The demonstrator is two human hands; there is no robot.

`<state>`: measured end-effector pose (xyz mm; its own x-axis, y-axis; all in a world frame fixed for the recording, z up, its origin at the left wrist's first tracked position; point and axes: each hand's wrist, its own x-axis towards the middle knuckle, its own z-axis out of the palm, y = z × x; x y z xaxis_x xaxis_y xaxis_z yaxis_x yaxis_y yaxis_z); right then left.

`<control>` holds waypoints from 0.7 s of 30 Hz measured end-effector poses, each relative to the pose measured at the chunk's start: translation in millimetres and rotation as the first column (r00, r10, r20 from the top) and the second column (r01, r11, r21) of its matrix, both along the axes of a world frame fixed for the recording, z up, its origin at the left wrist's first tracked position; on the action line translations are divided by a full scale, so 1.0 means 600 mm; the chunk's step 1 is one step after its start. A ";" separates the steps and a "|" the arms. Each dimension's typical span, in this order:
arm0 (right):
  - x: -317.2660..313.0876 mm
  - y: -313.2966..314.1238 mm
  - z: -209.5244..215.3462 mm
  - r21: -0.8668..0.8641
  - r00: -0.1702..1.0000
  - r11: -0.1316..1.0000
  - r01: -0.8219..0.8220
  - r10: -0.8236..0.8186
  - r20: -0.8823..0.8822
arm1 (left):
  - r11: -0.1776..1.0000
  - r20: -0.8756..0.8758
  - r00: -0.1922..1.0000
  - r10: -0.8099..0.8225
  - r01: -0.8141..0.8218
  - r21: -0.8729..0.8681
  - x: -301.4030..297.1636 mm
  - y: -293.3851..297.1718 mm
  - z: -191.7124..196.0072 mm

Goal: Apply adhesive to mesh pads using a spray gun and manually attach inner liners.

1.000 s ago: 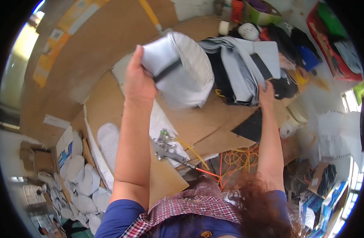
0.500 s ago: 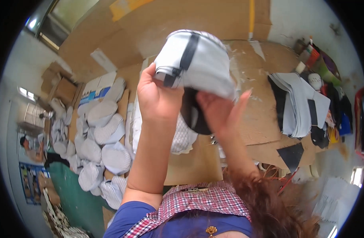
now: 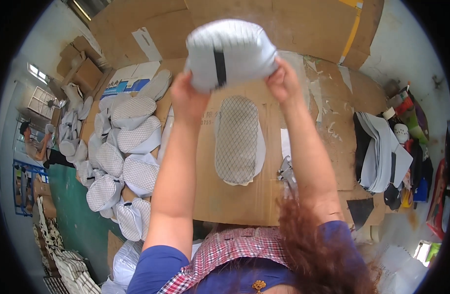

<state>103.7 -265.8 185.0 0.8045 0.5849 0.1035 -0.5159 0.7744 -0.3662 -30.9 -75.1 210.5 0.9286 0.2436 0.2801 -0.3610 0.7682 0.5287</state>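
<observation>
Raised over the far half of the table is a white fabric shoe cover (image 3: 239, 54), with a black strip down its side and its upper part blurred. The fingers of my left hand (image 3: 189, 95) close on its lower left edge. At its lower right edge my right hand (image 3: 283, 81) grips with bent fingers. Below and between my forearms, a shoe-shaped piece (image 3: 237, 139) with a grey diamond-patterned sole lies sole up on the cardboard table top (image 3: 210, 196). A small metal tool (image 3: 287, 172) rests to its right, partly behind my right forearm.
Several similar shoe covers (image 3: 136, 112) are heaped on the left. Stacked grey-white fabric pieces (image 3: 377, 152) lie at the right, near a black fabric scrap (image 3: 360, 211) and a cluttered container (image 3: 411, 117). A cardboard wall (image 3: 264, 19) closes the far side. Another person (image 3: 36, 142) works far left.
The shoe cover has moved up and away and turned, its dark opening no longer showing. My right hand has gone from its underside to its right edge. The patterned piece below is now uncovered.
</observation>
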 end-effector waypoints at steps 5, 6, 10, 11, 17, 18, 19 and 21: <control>-0.156 -0.041 -0.227 -0.382 0.971 0.923 -0.054 -0.040 -0.234 | 0.980 -0.634 0.772 -0.044 -0.088 -0.176 -0.207 -0.077 -0.219; -0.190 -0.057 -0.256 -0.410 0.948 0.903 -0.132 -0.006 -0.319 | 0.960 -0.672 0.732 -0.115 -0.092 -0.265 -0.241 -0.096 -0.236; -0.270 -0.062 -0.303 -0.406 0.927 0.895 -0.184 0.020 -0.375 | 0.967 -0.683 0.713 -0.157 -0.031 -0.254 -0.312 -0.133 -0.297; -0.273 -0.066 -0.304 -0.412 0.917 0.890 -0.195 0.017 -0.398 | 0.964 -0.698 0.697 -0.164 -0.038 -0.264 -0.320 -0.130 -0.311; -0.329 -0.084 -0.287 -0.715 0.970 0.698 -0.029 -0.155 -0.190 | 0.986 -0.837 0.533 -0.121 -0.033 -0.164 -0.330 -0.134 -0.353; -0.336 -0.083 -0.293 -0.717 0.968 0.697 -0.029 -0.159 -0.195 | 0.967 -0.858 0.496 -0.135 -0.123 -0.223 -0.326 -0.135 -0.355; -0.342 -0.083 -0.297 -0.715 0.954 0.699 0.005 -0.218 -0.207 | 0.967 -0.859 0.493 -0.138 -0.120 -0.224 -0.326 -0.133 -0.364; -0.355 -0.084 -0.307 -0.713 0.935 0.700 0.043 -0.279 -0.218 | 0.952 -0.858 0.494 -0.139 -0.173 -0.254 -0.324 -0.130 -0.378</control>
